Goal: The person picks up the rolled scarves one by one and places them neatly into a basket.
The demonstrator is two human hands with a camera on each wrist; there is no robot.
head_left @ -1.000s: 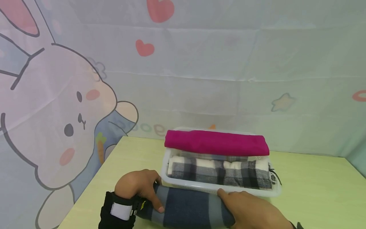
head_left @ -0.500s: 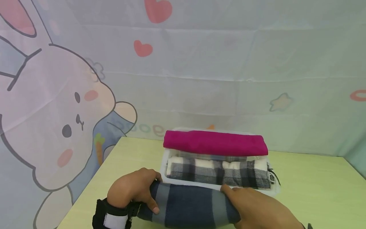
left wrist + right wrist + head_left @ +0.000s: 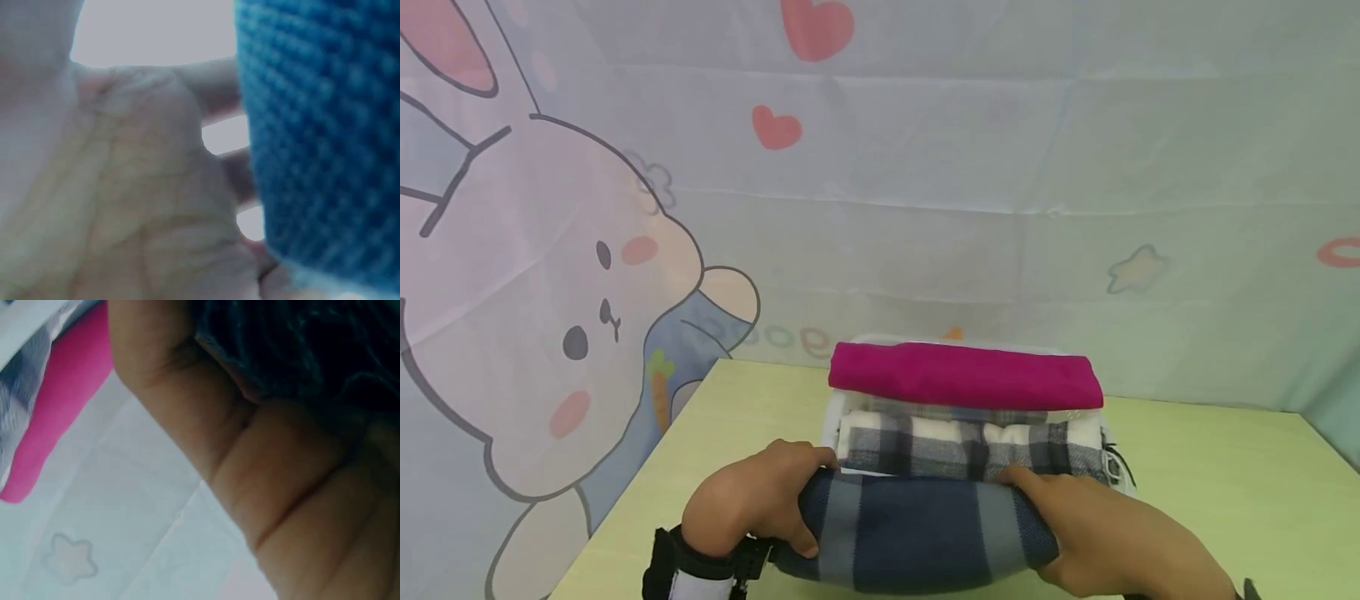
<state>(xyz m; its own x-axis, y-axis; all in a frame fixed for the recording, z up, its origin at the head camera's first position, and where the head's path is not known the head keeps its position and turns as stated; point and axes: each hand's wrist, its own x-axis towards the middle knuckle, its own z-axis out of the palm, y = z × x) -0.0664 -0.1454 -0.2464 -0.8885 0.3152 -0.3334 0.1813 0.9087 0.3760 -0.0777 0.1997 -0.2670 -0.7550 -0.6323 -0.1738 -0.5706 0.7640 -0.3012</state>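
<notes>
A person's two bare hands hold a rolled blue-and-grey striped scarf [image 3: 917,533] level, just in front of and above the near wall of a clear plastic bin [image 3: 829,425] that sits on a pale green table [image 3: 1225,483]. The left hand [image 3: 752,508] curls around the roll's left end, thumb in front and fingers over the top; a black wrist strap [image 3: 688,571] shows below it. The right hand [image 3: 1112,533] wraps the right end in the same way, so the roll is clamped from both ends, a grip that seems meant to keep it from unrolling. The left wrist view is filled by an open palm [image 3: 125,187] pressed beside blue knitted fabric [image 3: 319,137]; the right wrist view shows a palm [image 3: 262,475] cupped under dark cloth. Inside the bin lie two other rolls, side by side and parallel to the held one: a black-and-white plaid roll [image 3: 970,450] nearest the hands, and a magenta roll [image 3: 966,375] behind it, resting higher against the far wall. The held scarf lines up with them lengthwise, at the bin's near edge. Behind the table hangs a pale backdrop [image 3: 925,208] printed with a cartoon rabbit [image 3: 550,333], hearts and a star.
</notes>
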